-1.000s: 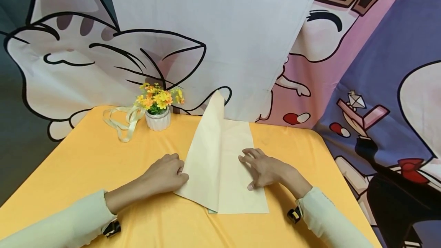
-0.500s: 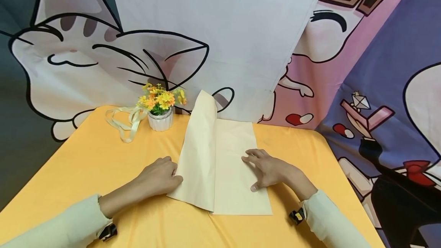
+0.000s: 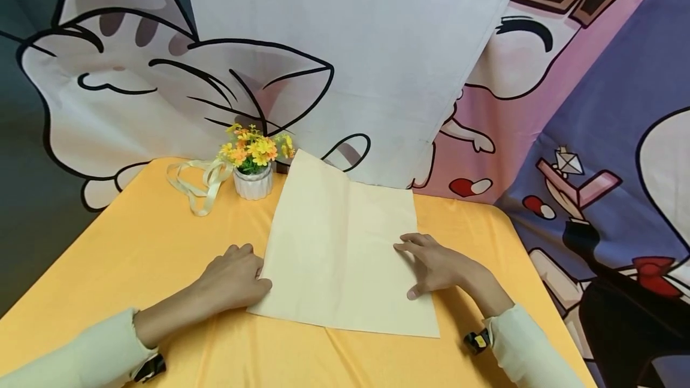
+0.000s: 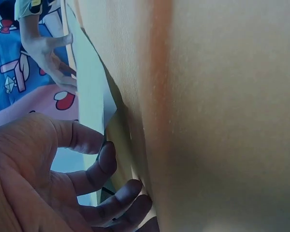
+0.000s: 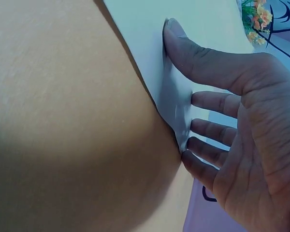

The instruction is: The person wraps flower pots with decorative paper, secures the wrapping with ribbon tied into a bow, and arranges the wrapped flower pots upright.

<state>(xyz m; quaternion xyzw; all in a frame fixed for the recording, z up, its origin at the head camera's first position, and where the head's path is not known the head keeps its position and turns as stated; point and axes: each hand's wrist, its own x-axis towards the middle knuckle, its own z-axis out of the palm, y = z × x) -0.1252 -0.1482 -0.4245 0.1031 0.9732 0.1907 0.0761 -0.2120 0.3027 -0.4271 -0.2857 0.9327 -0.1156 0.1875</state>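
A cream sheet of paper lies mostly unfolded before me, with a faint vertical crease down its middle. Its far left corner stands raised off the table. My left hand pinches the sheet's left edge; in the left wrist view, the thumb and forefinger meet on the paper, and the other fingers bend loosely below. Along the right side, my right hand rests on the sheet with spread fingers. In the right wrist view, its thumb and fingertips touch the paper's surface.
A white pot of yellow and orange flowers stands at the back, close to the sheet's raised corner. Left of it lies a loop of pale ribbon. A cartoon-printed cloth hangs behind the yellow tablecloth.
My left hand has moved left, drawing the folded flap open, so the sheet now spreads wide. My right hand stays on the paper's right half; the view has shifted slightly.
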